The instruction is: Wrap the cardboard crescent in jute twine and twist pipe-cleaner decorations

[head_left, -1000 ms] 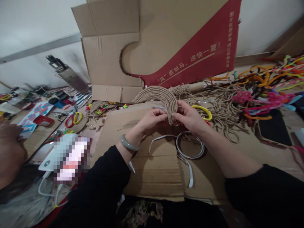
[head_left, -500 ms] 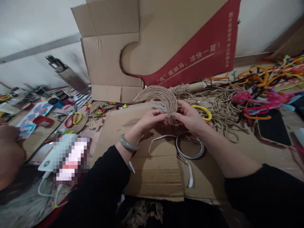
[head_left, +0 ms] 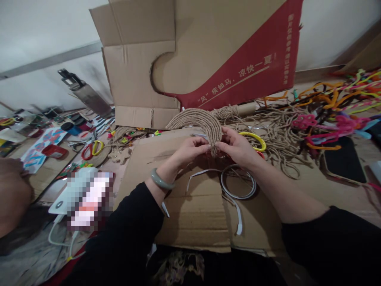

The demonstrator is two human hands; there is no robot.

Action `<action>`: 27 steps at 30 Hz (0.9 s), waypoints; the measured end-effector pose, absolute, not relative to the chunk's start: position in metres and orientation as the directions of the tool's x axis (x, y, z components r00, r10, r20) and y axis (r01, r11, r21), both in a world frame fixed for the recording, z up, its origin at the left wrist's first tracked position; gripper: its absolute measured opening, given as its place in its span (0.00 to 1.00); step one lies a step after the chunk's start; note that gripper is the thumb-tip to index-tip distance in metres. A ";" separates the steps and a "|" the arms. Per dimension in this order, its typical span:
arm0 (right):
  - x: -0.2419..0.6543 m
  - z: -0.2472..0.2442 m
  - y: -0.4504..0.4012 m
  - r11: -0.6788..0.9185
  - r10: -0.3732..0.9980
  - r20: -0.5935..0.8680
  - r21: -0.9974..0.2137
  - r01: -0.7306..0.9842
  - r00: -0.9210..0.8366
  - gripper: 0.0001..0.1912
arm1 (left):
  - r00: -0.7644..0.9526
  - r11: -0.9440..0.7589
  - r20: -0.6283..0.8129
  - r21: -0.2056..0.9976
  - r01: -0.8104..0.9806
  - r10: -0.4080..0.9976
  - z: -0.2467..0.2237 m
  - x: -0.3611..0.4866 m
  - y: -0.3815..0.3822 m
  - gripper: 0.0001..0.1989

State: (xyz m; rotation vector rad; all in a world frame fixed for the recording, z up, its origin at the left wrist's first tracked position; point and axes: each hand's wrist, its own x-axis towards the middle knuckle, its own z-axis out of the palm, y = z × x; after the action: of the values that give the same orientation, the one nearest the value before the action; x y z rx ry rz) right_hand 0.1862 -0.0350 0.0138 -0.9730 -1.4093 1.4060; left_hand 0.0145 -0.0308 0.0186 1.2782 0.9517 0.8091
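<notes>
A curved, crescent-like piece covered in rows of brown twine (head_left: 198,119) is held up above the cardboard. My left hand (head_left: 190,152) pinches its lower end, thumb on top, from the left. From the right, my right hand (head_left: 235,147) grips the same end with thumb and fingers. Behind my right hand show the yellow and red handles of scissors (head_left: 254,141). Below the hands lies a coil of white-edged strip (head_left: 252,190), with a loose white strip end (head_left: 239,226) beside it on the cardboard sheet (head_left: 193,218).
A large cardboard panel (head_left: 214,39) stands at the back. Loose twine (head_left: 276,139) and colourful pipe cleaners (head_left: 333,99) lie right, near a dark phone (head_left: 345,161). Left are red-yellow scissors (head_left: 92,150), a grey bottle (head_left: 92,97), a power bank (head_left: 71,186) and another person's hand (head_left: 13,194).
Almost nothing differs. The twine-covered piece has tilted very slightly in my hands, and both hands keep their grip at its lower end.
</notes>
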 end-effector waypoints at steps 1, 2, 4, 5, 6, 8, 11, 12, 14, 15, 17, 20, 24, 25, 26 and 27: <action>0.186 0.014 -0.035 0.044 0.955 0.060 -0.997 -0.063 -0.292 0.28 | 0.406 0.130 -0.123 0.991 0.010 0.905 0.019 0.015 -0.031 0.11; 0.186 0.014 -0.035 0.040 0.955 0.057 -0.997 -0.066 -0.291 0.28 | 0.405 0.132 -0.119 0.991 -0.004 0.907 0.019 0.015 -0.031 0.11; 0.185 0.014 -0.035 0.034 0.955 0.052 -0.997 -0.069 -0.291 0.26 | 0.395 0.143 -0.120 0.989 -0.029 0.911 0.020 0.017 -0.031 0.11; 0.185 0.013 -0.035 0.034 0.954 0.053 -0.997 -0.069 -0.295 0.25 | 0.384 0.149 -0.124 0.988 -0.035 0.915 0.020 0.017 -0.031 0.10; 0.184 0.013 -0.035 0.038 0.952 0.057 -0.997 -0.068 -0.300 0.25 | 0.371 0.154 -0.130 0.987 -0.037 0.919 0.020 0.018 -0.031 0.10; 0.183 0.011 -0.035 0.048 0.948 0.065 -0.997 -0.062 -0.312 0.24 | 0.350 0.163 -0.141 0.986 -0.034 0.926 0.019 0.019 -0.031 0.09; 0.183 0.011 -0.035 0.035 0.942 0.056 -0.997 -0.069 -0.332 0.24 | 0.346 0.168 -0.142 0.985 -0.048 0.928 0.019 0.020 -0.032 0.09; 0.183 0.011 -0.035 0.022 0.942 0.046 -0.997 -0.074 -0.334 0.24 | 0.348 0.174 -0.142 0.983 -0.062 0.927 0.019 0.020 -0.032 0.09; 0.184 0.011 -0.035 -0.002 0.947 0.024 -0.997 -0.080 -0.322 0.24 | 0.359 0.195 -0.152 0.977 -0.086 0.921 0.020 0.020 -0.032 0.10; 0.184 0.011 -0.035 -0.009 0.952 0.016 -0.997 -0.079 -0.307 0.23 | 0.370 0.205 -0.158 0.974 -0.092 0.916 0.020 0.019 -0.032 0.10; 0.185 0.011 -0.035 -0.016 0.960 0.005 -0.997 -0.075 -0.281 0.22 | 0.394 0.214 -0.165 0.973 -0.082 0.904 0.019 0.018 -0.032 0.12; 0.185 0.011 -0.035 -0.016 0.963 0.004 -0.997 -0.075 -0.269 0.21 | 0.431 0.202 -0.162 0.978 -0.048 0.888 0.018 0.016 -0.031 0.13; 0.184 0.012 -0.036 -0.013 0.962 0.010 -0.997 -0.082 -0.274 0.22 | 0.413 0.158 -0.129 0.987 -0.035 0.901 0.015 0.016 -0.031 0.13; 0.183 0.012 -0.036 -0.016 0.962 0.007 -0.997 -0.082 -0.274 0.22 | 0.401 0.153 -0.124 0.987 -0.040 0.908 0.015 0.017 -0.031 0.13; 0.183 0.012 -0.036 -0.021 0.962 0.002 -0.996 -0.082 -0.272 0.22 | 0.391 0.152 -0.123 0.987 -0.045 0.912 0.014 0.017 -0.031 0.13; 0.183 0.013 -0.036 -0.026 0.963 -0.003 -0.996 -0.081 -0.269 0.21 | 0.384 0.152 -0.122 0.987 -0.047 0.915 0.014 0.018 -0.031 0.13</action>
State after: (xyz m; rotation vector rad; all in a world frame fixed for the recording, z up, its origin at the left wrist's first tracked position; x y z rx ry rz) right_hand 0.1830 -0.0363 0.0127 -1.0160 -1.3333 1.4559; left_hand 0.0177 -0.0312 0.0143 1.2128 0.9313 0.8578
